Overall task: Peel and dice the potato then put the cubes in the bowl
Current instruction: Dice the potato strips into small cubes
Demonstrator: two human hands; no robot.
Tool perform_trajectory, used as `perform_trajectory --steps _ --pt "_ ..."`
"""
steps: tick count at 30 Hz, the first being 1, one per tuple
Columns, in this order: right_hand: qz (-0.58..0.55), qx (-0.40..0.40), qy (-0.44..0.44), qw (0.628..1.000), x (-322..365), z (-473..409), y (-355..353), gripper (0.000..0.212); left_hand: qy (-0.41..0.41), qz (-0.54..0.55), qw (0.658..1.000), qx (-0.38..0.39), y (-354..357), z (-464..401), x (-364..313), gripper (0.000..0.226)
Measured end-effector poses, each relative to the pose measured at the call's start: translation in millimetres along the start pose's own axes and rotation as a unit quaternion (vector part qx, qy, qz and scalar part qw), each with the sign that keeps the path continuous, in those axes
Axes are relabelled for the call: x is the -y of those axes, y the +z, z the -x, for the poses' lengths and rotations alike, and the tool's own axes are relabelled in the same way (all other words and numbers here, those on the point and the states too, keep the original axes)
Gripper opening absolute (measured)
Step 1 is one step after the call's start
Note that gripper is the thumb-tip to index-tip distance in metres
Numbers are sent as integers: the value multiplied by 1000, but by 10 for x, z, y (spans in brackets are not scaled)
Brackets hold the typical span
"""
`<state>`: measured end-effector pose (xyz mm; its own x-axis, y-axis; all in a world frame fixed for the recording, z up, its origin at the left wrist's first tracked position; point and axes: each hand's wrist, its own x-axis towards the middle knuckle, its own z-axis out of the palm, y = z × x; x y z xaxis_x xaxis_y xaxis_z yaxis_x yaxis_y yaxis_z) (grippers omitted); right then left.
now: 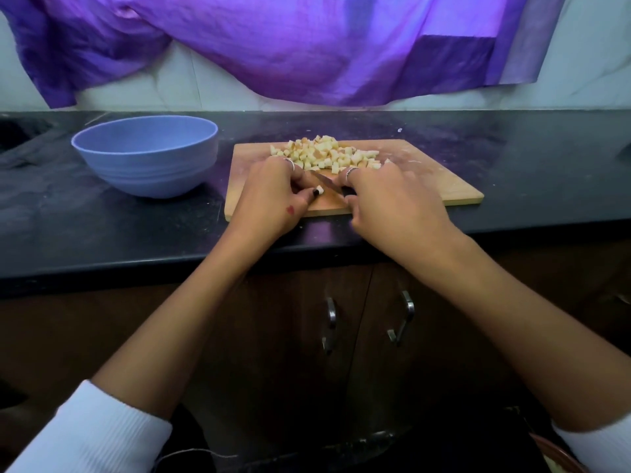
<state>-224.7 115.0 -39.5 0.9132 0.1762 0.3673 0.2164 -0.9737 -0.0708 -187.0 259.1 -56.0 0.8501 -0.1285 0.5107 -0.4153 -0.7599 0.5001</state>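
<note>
Just beside the left hand (273, 196), potato cubes (326, 153) lie heaped.

Purple cloth (273, 46) over white tile wall (177, 80); black counter (102, 233); brown cabinet doors (273, 336) w/ metal handles (404, 317).

- No text, label, brand, number or sign could be read anywhere in the view.
</note>
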Motion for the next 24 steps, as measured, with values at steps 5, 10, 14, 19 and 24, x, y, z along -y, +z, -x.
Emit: perform_trajectory --steps 5,10,14,19,24 --pt "-165 -10 44 985 -65 74 19 35 -18 -2 1000 -15 1 6 -2 11" --pt "-191 7 33 981 -91 97 8 34 -22 -5 1000 -16 13 -11 11 11" --pt "-189 16 22 982 -70 62 -11 34 -34 -10 999 -15 24 -23 11 12" --pt "-187 38 19 982 -46 -24 -14 30 -53 -23 998 -16 49 -51 -14 11" --pt "-149 57 36 987 51 -115 -20 26 -27 -72 997 -28 75 -29 -52 14"
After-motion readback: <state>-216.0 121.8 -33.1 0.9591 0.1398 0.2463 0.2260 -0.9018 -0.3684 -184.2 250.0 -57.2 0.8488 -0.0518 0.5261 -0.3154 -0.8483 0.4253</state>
